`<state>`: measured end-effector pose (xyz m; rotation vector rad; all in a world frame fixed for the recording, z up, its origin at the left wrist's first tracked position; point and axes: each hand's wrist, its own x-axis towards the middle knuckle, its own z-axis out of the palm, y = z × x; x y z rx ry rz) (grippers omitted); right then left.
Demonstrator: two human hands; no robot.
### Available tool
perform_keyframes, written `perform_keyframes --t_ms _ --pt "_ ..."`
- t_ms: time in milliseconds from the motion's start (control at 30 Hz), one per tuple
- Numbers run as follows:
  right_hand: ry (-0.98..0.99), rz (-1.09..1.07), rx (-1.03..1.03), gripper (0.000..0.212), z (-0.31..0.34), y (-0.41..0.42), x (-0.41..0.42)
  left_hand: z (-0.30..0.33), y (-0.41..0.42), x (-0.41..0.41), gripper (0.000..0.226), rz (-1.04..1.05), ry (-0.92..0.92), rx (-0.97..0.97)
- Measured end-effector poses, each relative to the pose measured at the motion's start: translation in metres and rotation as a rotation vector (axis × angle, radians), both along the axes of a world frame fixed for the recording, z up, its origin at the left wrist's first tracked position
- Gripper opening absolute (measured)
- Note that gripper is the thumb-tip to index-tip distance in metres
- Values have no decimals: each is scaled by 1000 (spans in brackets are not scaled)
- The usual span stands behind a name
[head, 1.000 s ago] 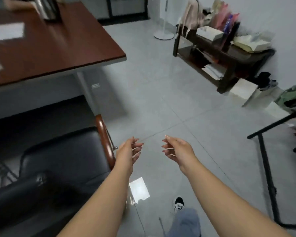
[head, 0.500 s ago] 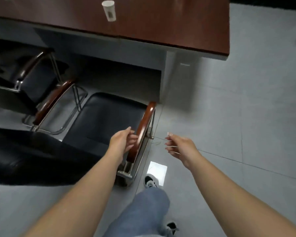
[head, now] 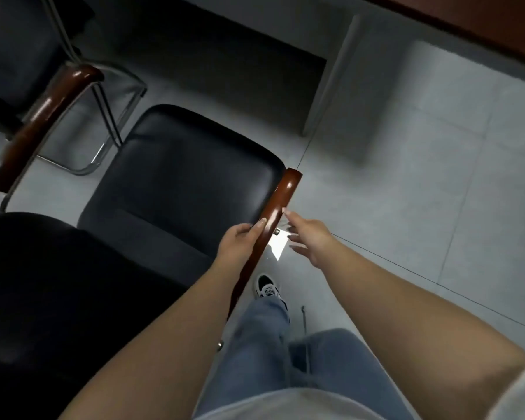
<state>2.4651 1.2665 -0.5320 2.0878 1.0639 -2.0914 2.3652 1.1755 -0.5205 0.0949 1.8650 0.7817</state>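
Wooden armrest (head: 281, 197) of black chair (head: 176, 177), frame centre | left grip (head: 240, 241) wraps it, likely to move chair | right grip (head: 308, 237) open, reaching alongside

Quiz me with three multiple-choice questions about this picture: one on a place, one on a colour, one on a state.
1. Where is the left hand? A on the wooden armrest; B on the desk; C on the shoe.
2. What colour is the chair seat? A red; B black; C white.
3. How is the right hand? A clenched; B holding a cup; C open, fingers spread.
Answers: A, its thumb lies along the armrest; B, the padding is black; C, it holds nothing.
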Motion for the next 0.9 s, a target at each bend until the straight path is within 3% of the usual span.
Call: perform_keyframes --t_ms 200,300,600,900 --pt "149 -166 -199 36 -25 30 -31 -24 35 -4 47 -77 -103 -124" --pt "171 -212 -232 36 -34 38 -34 -24 52 -12 53 -5 -207 -243" --pt "110 -18 -268 36 -27 58 -46 -14 61 -17 38 41 -93 -232" --pt "109 228 -241 30 -5 172 -76 9 159 -20 40 324 -39 -204"
